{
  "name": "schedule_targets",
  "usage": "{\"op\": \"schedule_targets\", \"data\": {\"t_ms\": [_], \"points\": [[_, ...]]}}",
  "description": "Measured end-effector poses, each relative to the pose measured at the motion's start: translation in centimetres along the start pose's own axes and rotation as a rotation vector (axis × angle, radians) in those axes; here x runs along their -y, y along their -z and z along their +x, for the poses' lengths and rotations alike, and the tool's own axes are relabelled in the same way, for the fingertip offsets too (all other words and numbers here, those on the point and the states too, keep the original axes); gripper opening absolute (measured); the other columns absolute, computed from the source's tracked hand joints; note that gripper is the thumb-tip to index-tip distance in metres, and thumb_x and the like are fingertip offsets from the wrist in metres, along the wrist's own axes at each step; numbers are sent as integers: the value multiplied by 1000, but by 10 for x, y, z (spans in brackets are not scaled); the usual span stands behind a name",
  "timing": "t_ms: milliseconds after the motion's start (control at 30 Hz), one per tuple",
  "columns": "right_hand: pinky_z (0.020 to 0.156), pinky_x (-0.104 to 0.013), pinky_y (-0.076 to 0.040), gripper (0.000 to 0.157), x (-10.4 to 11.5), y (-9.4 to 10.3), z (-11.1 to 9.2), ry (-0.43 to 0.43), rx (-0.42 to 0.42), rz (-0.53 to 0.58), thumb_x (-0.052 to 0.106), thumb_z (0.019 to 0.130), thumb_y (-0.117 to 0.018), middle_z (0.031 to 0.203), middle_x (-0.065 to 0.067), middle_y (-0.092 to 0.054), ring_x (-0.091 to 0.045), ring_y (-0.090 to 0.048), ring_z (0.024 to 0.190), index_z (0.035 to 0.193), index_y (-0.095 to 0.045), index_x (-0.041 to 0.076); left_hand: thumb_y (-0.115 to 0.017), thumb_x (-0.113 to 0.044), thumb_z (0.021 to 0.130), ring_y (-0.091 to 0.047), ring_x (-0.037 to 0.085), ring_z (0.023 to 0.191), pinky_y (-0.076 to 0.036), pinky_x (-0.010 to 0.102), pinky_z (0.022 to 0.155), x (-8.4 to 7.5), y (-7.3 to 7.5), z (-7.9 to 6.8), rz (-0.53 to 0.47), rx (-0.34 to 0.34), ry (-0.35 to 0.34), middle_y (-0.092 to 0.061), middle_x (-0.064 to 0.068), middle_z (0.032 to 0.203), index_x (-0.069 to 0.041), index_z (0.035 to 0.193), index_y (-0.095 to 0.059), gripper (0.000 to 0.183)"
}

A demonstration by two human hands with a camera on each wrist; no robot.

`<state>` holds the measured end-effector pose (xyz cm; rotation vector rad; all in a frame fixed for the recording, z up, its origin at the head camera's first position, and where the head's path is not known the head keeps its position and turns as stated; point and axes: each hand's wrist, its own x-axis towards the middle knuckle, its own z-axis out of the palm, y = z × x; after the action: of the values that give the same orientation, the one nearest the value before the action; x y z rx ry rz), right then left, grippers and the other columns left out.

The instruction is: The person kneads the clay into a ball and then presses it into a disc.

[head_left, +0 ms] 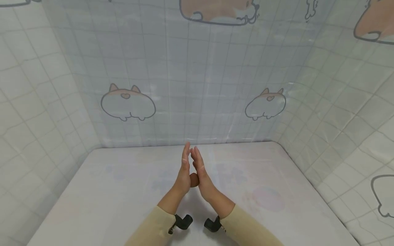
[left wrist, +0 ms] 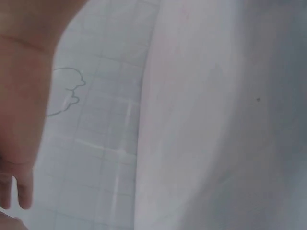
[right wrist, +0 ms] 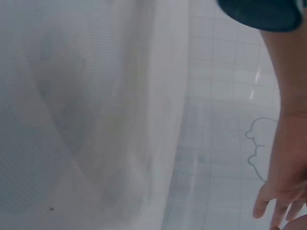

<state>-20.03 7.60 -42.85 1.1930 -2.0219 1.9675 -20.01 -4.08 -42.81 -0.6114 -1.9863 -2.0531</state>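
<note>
A small brown ball (head_left: 194, 180), its material not clear, sits between the two palms in the head view. On one side the left hand (head_left: 184, 172) presses it with the palm, fingers straight and pointing forward. From the other side the right hand (head_left: 204, 179) presses against it, its fingers also extended. The fingertips of both hands lean close together above the table, and a narrow gap shows between the palms. Each wrist view shows its own hand at the edge, the left hand (left wrist: 21, 105) and the right hand (right wrist: 288, 158); the ball is hidden in both.
Beneath the hands lies a white table (head_left: 123, 181) with faint pastel patches. Tiled-print curtains (head_left: 200, 78) with cartoon dogs enclose its back and sides. Dark wrist cameras (head_left: 183, 222) stick out inward from the beige sleeves (head_left: 154, 227).
</note>
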Motion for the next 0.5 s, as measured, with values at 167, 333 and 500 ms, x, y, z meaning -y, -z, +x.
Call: {"op": "schedule_targets", "data": {"t_ms": [167, 333, 500], "points": [[119, -59, -8, 79, 4, 3, 2, 20, -58, -13, 65, 102, -5, 167, -14, -6, -27, -6, 153, 161, 5, 14, -8, -72, 99, -2, 29, 152, -2, 73, 110, 4, -5, -5, 41, 37, 8, -3, 6, 167, -24, 162, -1, 79], [116, -64, -4, 81, 6, 9, 5, -7, -99, -32, 70, 100, -9, 168, -9, -4, -28, -4, 153, 162, 5, 21, -5, -69, 100, -1, 31, 152, -2, 74, 110, 5, -11, -11, 54, 77, 26, -1, 5, 167, -21, 162, 0, 79], [114, -68, -2, 83, 2, 16, 7, -39, -117, -71, 74, 98, -11, 168, -5, -3, -30, -3, 153, 162, 5, 24, -4, -71, 98, -2, 29, 153, -2, 74, 110, 3, -15, -17, 19, 119, 59, 1, 1, 168, -26, 162, -1, 78]]}}
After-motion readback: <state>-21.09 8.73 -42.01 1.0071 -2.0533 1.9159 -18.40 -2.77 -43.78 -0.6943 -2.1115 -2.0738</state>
